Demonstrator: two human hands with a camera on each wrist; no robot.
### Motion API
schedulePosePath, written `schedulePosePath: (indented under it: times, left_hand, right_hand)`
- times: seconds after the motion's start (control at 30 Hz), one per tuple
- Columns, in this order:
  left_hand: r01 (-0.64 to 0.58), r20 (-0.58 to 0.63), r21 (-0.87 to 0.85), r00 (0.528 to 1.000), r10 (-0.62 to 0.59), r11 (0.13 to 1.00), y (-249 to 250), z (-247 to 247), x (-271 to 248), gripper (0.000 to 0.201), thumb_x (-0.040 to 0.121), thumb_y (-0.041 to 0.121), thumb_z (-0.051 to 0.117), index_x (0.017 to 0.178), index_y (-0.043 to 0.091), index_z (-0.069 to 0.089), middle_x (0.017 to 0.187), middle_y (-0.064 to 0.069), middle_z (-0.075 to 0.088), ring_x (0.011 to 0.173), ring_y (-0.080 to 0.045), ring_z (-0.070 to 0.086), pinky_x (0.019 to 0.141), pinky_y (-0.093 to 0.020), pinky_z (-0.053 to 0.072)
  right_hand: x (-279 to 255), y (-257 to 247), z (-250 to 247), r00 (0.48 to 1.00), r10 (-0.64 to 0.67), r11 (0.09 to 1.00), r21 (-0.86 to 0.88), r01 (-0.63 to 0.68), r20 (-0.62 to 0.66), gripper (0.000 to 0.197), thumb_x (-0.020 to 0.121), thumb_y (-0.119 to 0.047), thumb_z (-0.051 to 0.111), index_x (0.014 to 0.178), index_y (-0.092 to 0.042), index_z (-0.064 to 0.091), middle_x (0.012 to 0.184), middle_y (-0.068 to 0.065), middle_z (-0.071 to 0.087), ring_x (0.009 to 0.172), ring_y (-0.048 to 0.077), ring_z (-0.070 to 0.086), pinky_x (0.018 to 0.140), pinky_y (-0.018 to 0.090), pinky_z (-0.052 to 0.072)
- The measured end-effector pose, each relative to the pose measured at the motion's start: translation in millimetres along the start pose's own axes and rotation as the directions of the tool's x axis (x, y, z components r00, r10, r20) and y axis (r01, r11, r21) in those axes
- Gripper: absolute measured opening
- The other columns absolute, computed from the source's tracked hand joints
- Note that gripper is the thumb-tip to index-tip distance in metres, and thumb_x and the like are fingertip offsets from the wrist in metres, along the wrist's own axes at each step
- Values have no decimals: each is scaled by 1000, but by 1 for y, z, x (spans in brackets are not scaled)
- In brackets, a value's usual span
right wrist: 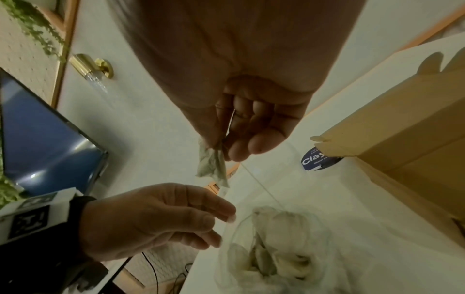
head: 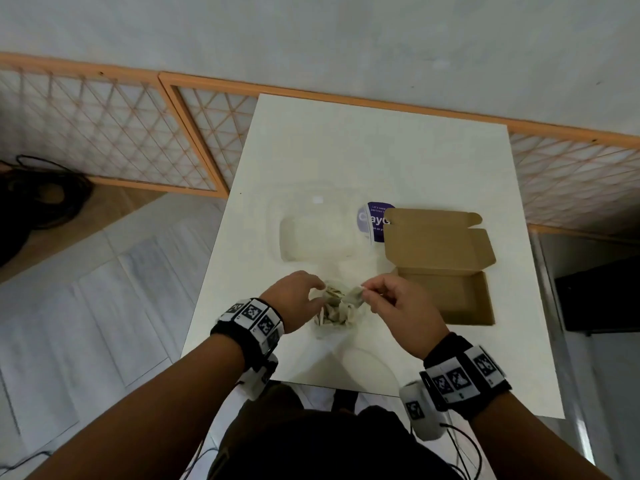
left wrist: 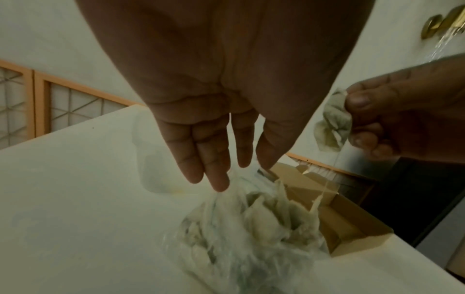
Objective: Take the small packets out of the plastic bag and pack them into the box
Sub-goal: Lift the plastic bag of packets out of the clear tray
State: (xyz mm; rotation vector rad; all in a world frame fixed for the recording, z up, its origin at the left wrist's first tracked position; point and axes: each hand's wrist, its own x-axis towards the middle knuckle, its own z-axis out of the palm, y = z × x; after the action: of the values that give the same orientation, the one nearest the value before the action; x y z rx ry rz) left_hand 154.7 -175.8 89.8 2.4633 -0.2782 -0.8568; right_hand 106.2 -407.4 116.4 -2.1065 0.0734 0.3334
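Fingers (right wrist: 261, 146) of right hand (head: 398, 306) pinch crumpled packet (right wrist: 212, 167); left hand (head: 294, 299) pinches crinkly clear plastic bag (left wrist: 239, 248); cardboard box (head: 450, 296) open.

In the middle of my white table (head: 346, 143) sits a clear plastic tub (head: 317, 237), with a round purple label (head: 375, 220) at its right side. Orange-framed lattice screens (head: 104, 126) stand beyond the far edge, and black cables (head: 34, 192) lie on the floor (head: 104, 289).

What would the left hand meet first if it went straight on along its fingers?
The left hand points down into the plastic bag; its rim is right at the fingertips, so it would likely meet that film first, then the packets inside. Whether it touches now is unclear.
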Motion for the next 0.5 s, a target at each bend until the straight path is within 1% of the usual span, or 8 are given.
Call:
schedulePosePath:
  times: [0.07,0.13,0.2,0.27,0.33,0.37,0.43,0.5]
  left_hand:
    - [-24,-3,-48,1000,23,999,4,-10,-8,39,100,33,60,139,28,58,143,6,54,118,-13,63,103,-28,46]
    - [-75,-22,-117,997,73,990,11,-19,-19,42,96,35,65,137,33,59,140,13,56,117,-7,62,99,-26,49]
    - [-138,-36,-224,990,133,965,22,-26,-30,41,92,35,71,132,34,63,133,18,61,113,-1,63,96,-24,51]
    - [-186,-53,-385,982,179,904,35,-30,-39,31,91,31,77,121,29,69,117,15,72,102,-1,69,90,-23,56]
    - [-187,-75,-507,982,173,841,47,-33,-44,21,91,28,80,109,21,72,98,9,78,89,-10,75,81,-26,60]
    - [-186,-104,-519,982,155,834,51,-34,-45,18,91,29,79,104,19,71,92,8,79,85,-14,75,77,-28,60]
    - [-197,-162,-505,978,131,841,53,-36,-45,16,92,30,78,97,17,70,86,6,78,77,-12,74,70,-25,58]
    - [-208,-176,-509,975,135,835,52,-38,-44,15,93,29,78,95,17,69,87,2,78,75,-9,72,70,-22,57]
  right_hand:
    - [1,-4,-2,1000,6,997,72,-6,-6,7,100,-22,69,97,-24,75,84,-11,75,75,5,68,70,18,55]
    - [1,-7,-3,1000,8,993,122,-7,-5,6,99,-21,70,95,-23,74,84,-4,76,71,9,67,67,19,54]
    - [2,-10,-4,1000,4,986,167,-5,6,5,98,-19,71,94,-21,74,82,-2,76,68,7,65,66,22,54]
    - [1,-14,-5,1000,-18,980,199,15,13,5,98,-17,72,93,-20,73,79,-5,73,67,5,63,66,21,52]
    - [0,-17,-5,999,-52,976,211,50,7,7,97,-17,73,92,-21,72,79,-10,71,67,2,61,65,19,49]
    - [0,-19,-5,998,-59,975,213,56,5,7,97,-19,73,92,-24,72,80,-13,70,68,2,61,65,20,48]
    - [-1,-21,-6,999,-51,980,195,49,8,7,96,-25,75,91,-29,71,83,-16,70,70,3,62,65,25,51]
    - [-1,-24,-7,999,-29,978,207,24,24,6,95,-29,76,92,-31,71,89,-11,74,76,7,66,69,35,59]
